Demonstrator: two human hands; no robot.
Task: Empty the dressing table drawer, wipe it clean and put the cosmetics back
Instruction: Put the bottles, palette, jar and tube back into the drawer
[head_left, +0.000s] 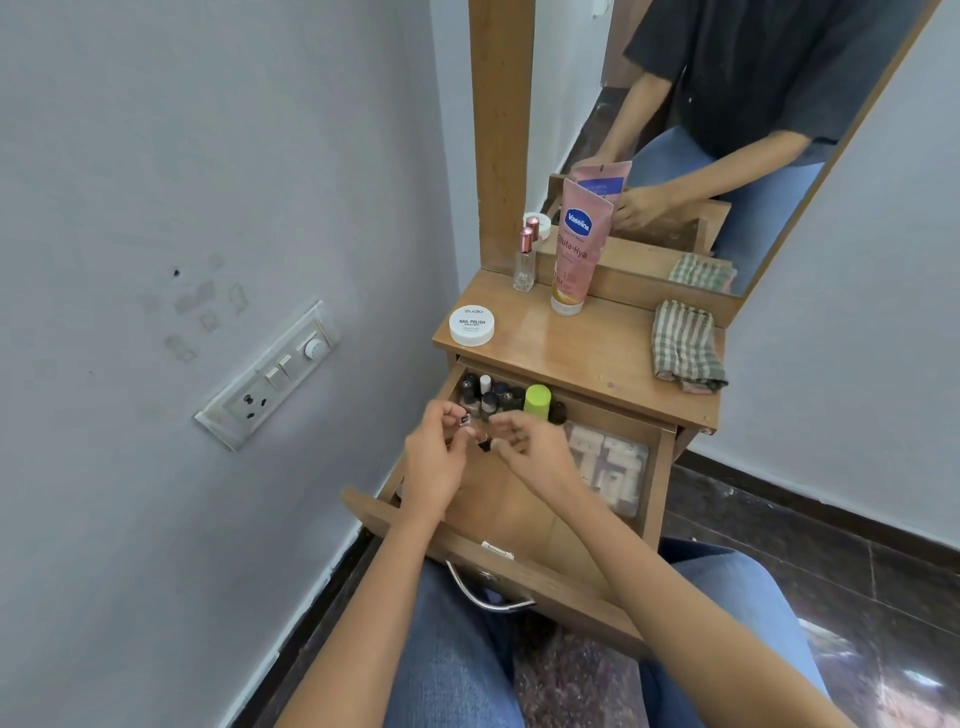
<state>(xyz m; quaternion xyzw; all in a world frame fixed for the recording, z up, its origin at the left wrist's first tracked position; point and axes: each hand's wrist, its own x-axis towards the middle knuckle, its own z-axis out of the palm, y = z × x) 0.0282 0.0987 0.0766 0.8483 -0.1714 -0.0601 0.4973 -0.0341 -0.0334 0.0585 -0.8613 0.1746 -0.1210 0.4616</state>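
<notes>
Wooden and pulled well out, the drawer (655, 467) lies directly under both hands, its metal handle (483, 595) nearer the person's lap. The left hand (436, 462) pinches a small dark-capped bottle (464, 419) in its fingertips. The right hand (530, 447) sits just beside it with fingers half curled; whether it grips anything cannot be told. Just beyond the fingers, a cluster of nail polish bottles (491, 396) and a green-capped bottle (537, 400) stand at the drawer's back. To the right of the right hand lies a clear pouch (608, 467) of pale items. Further ahead, the glossy tabletop (587, 358) carries a white jar (471, 325), a perfume bottle (524, 262), a pink tube (576, 249) and a checked cloth (685, 348), below a mirror (727, 104). A switch panel (270, 374) sits on the pale wall left of the hands.
</notes>
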